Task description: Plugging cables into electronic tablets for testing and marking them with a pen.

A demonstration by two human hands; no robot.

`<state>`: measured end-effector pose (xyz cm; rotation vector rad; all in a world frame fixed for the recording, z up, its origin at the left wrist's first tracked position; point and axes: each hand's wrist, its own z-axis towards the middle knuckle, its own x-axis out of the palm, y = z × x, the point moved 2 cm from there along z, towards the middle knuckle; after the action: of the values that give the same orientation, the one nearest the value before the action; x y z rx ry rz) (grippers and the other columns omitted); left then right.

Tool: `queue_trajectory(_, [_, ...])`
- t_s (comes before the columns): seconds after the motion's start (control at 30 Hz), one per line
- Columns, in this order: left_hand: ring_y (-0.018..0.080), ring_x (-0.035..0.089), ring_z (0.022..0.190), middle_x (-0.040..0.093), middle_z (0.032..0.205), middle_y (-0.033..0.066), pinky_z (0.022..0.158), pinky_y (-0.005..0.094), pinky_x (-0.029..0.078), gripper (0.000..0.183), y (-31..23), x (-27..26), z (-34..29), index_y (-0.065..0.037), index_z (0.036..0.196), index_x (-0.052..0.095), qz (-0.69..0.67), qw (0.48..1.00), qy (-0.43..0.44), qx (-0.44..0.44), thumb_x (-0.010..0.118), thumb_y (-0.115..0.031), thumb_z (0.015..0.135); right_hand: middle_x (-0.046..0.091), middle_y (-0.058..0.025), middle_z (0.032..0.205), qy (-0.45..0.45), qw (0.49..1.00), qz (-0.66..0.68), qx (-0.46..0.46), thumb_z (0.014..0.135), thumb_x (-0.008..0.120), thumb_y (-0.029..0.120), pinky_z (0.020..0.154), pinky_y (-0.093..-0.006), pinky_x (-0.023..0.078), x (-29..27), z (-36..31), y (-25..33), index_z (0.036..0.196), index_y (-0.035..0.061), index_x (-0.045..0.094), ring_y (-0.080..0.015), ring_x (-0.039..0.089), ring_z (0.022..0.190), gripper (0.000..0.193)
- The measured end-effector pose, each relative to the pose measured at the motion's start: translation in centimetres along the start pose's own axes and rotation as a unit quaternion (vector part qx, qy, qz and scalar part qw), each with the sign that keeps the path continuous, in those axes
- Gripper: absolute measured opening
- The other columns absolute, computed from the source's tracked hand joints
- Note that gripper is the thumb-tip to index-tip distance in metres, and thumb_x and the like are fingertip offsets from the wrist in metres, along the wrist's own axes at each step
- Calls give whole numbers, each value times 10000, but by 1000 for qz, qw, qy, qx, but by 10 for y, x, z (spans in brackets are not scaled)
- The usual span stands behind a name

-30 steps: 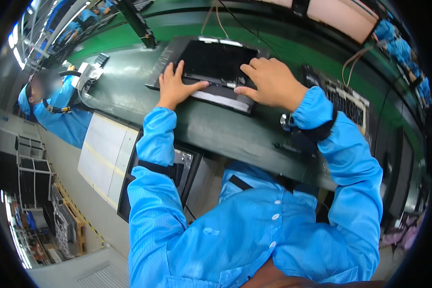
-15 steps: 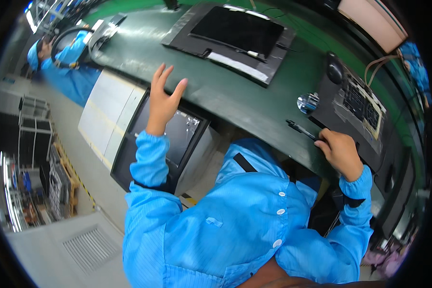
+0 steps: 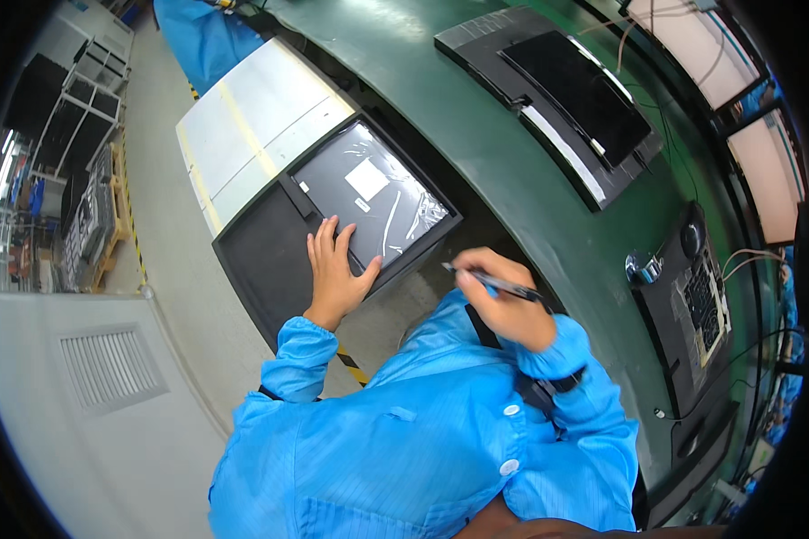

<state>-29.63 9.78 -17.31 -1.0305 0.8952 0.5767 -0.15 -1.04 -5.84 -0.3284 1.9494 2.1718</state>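
Focus seems shifted: slim black pen (image 3: 517, 290) is now pinched in right hand (image 3: 511, 310), film-covered grey rectangular panel (image 3: 395, 208) at 11 o'clock gets touched by left hand (image 3: 337, 280), fingers spread.

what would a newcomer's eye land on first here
Probably the bright blue coat filling the lower middle, with the right hand holding a dark pen above it. Left of centre, the left hand spreads at the near edge of a shiny film-covered panel in a black tray. At upper right, a black screen lies on the green table.
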Motion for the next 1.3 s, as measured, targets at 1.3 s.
queue_trajectory(1.3, [460, 649, 1369, 689, 1422, 230, 1225, 640, 449, 435, -94, -22, 15, 13, 1313, 706, -154, 952, -60, 257, 837, -24, 899, 781, -183, 1141, -242, 850, -467, 14, 941, 770, 71, 822, -494, 586, -122, -170, 55, 1293, 42, 720, -387, 758, 973, 356])
